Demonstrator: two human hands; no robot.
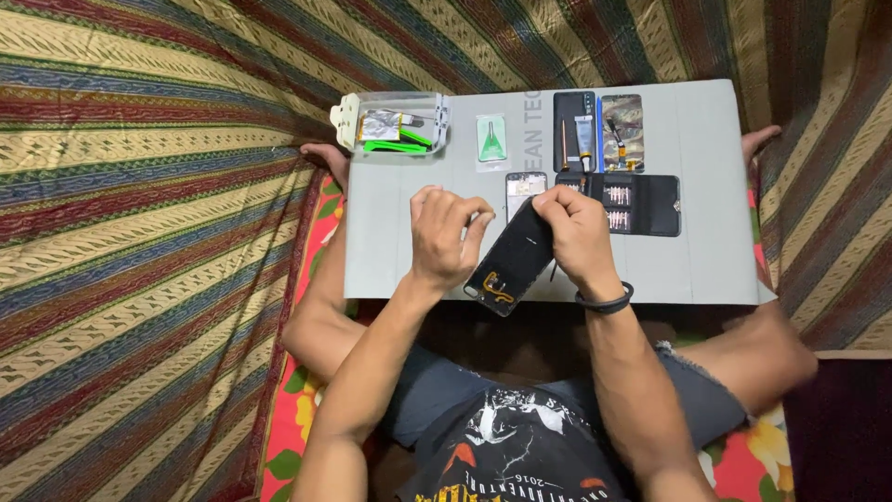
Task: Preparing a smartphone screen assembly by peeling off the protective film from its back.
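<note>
I hold a black phone screen assembly (509,263) tilted over the grey work mat (390,251); a yellow flex cable shows on its lower end. My right hand (574,232) grips its upper edge. My left hand (449,232) is curled beside it, fingertips close to its left edge, pinched together; whether they hold anything small I cannot tell. An opened phone body (525,186) lies on the mat just behind the hands.
A clear plastic box (398,123) with green and silver parts sits at the mat's back left, a small bag with a green pick (491,139) beside it. A black phone part, glue tube (583,135), camouflage back cover (623,119) and a black screwdriver-bit case (641,203) lie at the back right. Striped cloth surrounds the mat.
</note>
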